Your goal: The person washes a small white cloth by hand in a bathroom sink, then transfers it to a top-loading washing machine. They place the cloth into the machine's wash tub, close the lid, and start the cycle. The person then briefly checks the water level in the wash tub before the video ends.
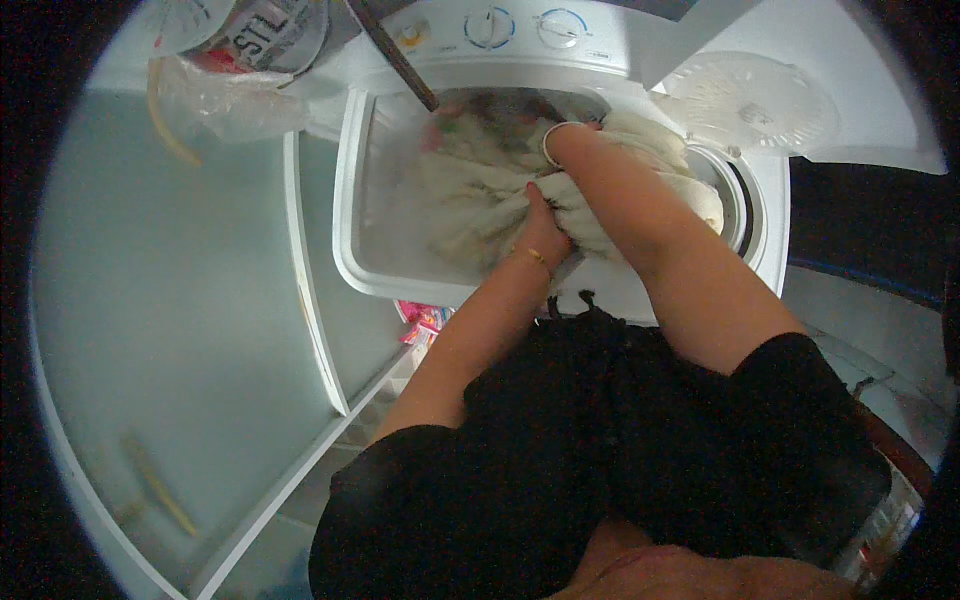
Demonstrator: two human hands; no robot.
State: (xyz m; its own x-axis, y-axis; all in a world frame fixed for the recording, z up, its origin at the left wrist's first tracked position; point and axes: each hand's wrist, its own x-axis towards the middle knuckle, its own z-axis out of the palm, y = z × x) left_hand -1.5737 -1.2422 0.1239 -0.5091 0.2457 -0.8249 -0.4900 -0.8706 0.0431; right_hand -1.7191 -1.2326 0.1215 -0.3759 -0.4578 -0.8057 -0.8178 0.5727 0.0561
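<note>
A large cream cloth (484, 206) lies bunched and wet-looking in the left tub of a twin-tub washing machine (346, 225). Its gathered folds stretch right, over the divider to the round spin tub (739, 199). My left hand (544, 221) grips the near side of the folds, thumb on top. On the far side, my right hand (586, 126) is bent against the cloth, a white bangle at its wrist; its fingers are largely hidden. Darker, patterned fabric (517, 109) shows at the back of the wash tub.
Control knobs (489, 28) line the back panel. A clear ribbed plastic lid (754, 105) lies behind the spin tub. A dark rod (394, 56) slants over the wash tub. Left are a plastic-wrapped container (262, 37) and a frosted panel (180, 285); a pink packet (424, 321) sits below.
</note>
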